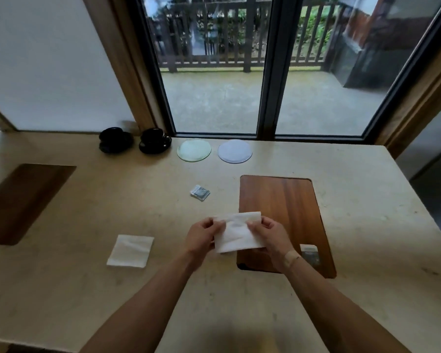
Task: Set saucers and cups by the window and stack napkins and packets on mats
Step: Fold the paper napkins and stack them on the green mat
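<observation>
Over the near middle of the table [61, 289], both hands work one napkin [236, 234]: the left hand [204, 236] pinches its left edge, the right hand [270, 236] pinches the right, sheet lifted just beside the right mat [283, 200]. A second napkin [130, 250] lies flat to the left. One packet [200, 192] sits further out mid-table, another [309, 253] on the mat's near end. Far back, two dark cups [135, 140] on saucers and two pale discs [214, 150] line the window. I'd say this is a fold: match the corners, crease cleanly, then lay it square on the mat.
</observation>
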